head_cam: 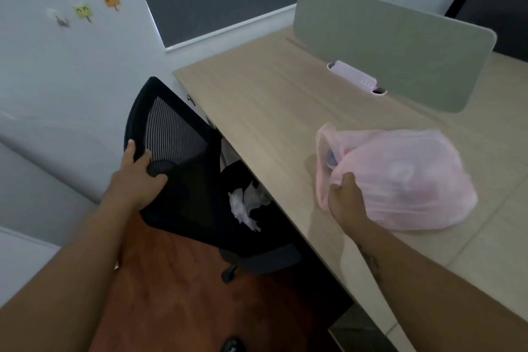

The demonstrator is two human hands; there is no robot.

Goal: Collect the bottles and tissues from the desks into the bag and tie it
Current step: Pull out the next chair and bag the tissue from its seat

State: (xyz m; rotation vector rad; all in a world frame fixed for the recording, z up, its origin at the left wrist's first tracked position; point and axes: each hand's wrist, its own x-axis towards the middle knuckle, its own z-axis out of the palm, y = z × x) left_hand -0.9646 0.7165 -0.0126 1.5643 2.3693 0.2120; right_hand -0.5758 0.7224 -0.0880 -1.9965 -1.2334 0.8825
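Note:
A pink translucent plastic bag (pixel 405 177) lies on the light wooden desk (pixel 265 103), bulging with things inside; a bottle shape shows dimly near its mouth. My right hand (pixel 347 198) is closed on the bag's gathered opening at its left end. Crumpled white tissues (pixel 247 204) lie on the seat of a black mesh office chair (pixel 177 151), tucked partly under the desk edge. My left hand (pixel 137 177) grips the top left of the chair's backrest.
A grey-green divider panel (pixel 400 46) stands across the desk with a lilac power strip (pixel 355 77) at its base. Another black chair (pixel 494 6) sits behind the divider. The wall with cat-shaped hooks (pixel 83 11) is on the left; red-brown floor lies below.

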